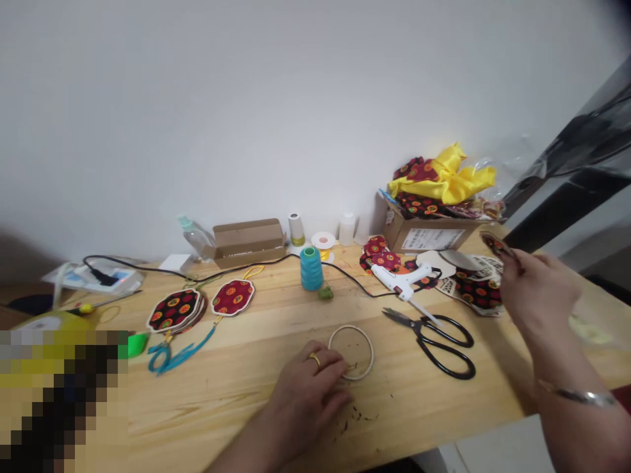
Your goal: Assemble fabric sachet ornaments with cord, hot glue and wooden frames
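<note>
My left hand (315, 381), with a gold ring on one finger, rests on the table with its fingers loosely extended. Its fingertips touch the left edge of a thin pale hoop (372, 355) lying flat. Raised at the right, my right hand (539, 289) pinches a dark patterned fabric piece (495, 248), seen nearly edge-on. Below that hand lies a pile of black and red patterned fabric pieces (476, 289). Black-handled scissors (418, 326) lie between the two hands, and a white glue gun (405, 279) rests behind them, its glue stick pointing toward the scissors.
A teal thread cone (311, 270) stands mid-table beside a small green tuft (325, 293). Finished patterned pendants (233, 297) with cords lie at left. Against the wall are an open cardboard box (249, 244) and a fabric-filled carton (419, 236). A black cable (246, 270) crosses the back.
</note>
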Demonstrator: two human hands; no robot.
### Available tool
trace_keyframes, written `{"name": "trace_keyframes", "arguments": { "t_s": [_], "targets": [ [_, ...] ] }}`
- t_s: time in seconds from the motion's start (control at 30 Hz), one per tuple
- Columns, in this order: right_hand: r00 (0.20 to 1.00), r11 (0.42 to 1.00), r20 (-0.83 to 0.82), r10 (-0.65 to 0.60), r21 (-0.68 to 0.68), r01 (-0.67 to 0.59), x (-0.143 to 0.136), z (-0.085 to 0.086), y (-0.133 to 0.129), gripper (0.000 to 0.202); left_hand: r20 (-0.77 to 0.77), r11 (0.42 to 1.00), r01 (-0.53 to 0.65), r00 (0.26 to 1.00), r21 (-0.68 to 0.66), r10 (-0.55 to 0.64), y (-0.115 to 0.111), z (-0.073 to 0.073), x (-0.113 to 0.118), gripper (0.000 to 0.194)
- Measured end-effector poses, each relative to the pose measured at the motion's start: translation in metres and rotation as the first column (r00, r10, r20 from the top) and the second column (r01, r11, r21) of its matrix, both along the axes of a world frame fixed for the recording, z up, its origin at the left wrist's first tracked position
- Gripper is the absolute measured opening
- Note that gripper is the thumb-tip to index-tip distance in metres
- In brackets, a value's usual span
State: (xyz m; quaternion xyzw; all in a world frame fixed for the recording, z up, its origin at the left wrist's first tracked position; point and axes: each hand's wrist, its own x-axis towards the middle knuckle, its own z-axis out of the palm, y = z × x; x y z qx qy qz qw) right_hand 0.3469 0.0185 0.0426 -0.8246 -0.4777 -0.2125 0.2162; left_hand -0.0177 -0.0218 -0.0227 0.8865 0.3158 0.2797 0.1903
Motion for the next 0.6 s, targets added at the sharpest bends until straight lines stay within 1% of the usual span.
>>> {"name": "trace_keyframes", "arguments": {
  "t_s": [0.03,0.07,0.1,0.13,0.2,0.27,0.33,0.4,0.5,0.53,0.6],
  "targets": [
    [1.0,0.998,0.012,-0.013,-0.067,0.014,0.011,-0.002,0.004,0.051,-0.027,1.0,0.004,1.0,0.019,-0.004,0.0,-0.001,0.001,0.023],
    [1.0,0.986,0.007,-0.013,-0.166,0.014,0.019,-0.004,0.007,0.051,-0.044,1.0,0.003,0.999,0.028,-0.002,0.0,-0.001,0.002,0.021],
    [1.0,0.966,0.003,0.008,-0.257,-0.007,0.023,-0.007,0.009,0.048,-0.054,1.0,-0.004,0.999,0.031,0.006,0.0,-0.002,0.002,0.017],
    [1.0,0.952,0.001,0.015,-0.307,-0.014,0.024,-0.01,0.009,0.045,-0.056,0.999,-0.015,0.998,0.034,0.017,0.0,-0.002,0.003,0.012],
    [0.999,0.941,0.024,0.037,-0.337,-0.027,0.018,-0.016,0.006,0.042,-0.047,0.998,-0.047,0.998,0.051,0.049,0.001,-0.004,0.003,0.007],
    [0.995,0.938,0.08,0.059,-0.346,-0.028,0.006,-0.023,0.0,0.042,-0.035,0.992,-0.095,0.995,0.078,0.098,0.002,-0.006,0.002,0.012],
    [0.989,0.915,0.125,0.084,-0.402,-0.027,-0.006,-0.029,-0.006,0.046,-0.025,0.985,-0.145,0.989,0.096,0.148,0.002,-0.007,0.001,0.014],
    [0.99,0.89,0.121,0.066,-0.455,-0.004,-0.013,-0.036,-0.009,0.052,-0.019,0.979,-0.177,0.983,0.102,0.18,0.003,-0.007,0.0,0.015],
    [0.998,0.86,0.058,-0.012,-0.508,0.04,-0.011,-0.045,-0.009,0.054,-0.014,0.975,-0.194,0.98,0.112,0.197,0.003,-0.006,0.0,0.015],
    [0.999,0.851,0.039,-0.019,-0.524,0.037,-0.008,-0.047,-0.008,0.053,-0.015,0.974,-0.195,0.98,0.115,0.198,0.002,-0.006,0.0,0.015],
    [1.0,0.835,0.009,0.015,-0.55,-0.008,0.0,-0.05,-0.007,0.052,-0.016,0.973,-0.198,0.979,0.116,0.201,0.002,-0.005,0.0,0.015]
  ]
}}
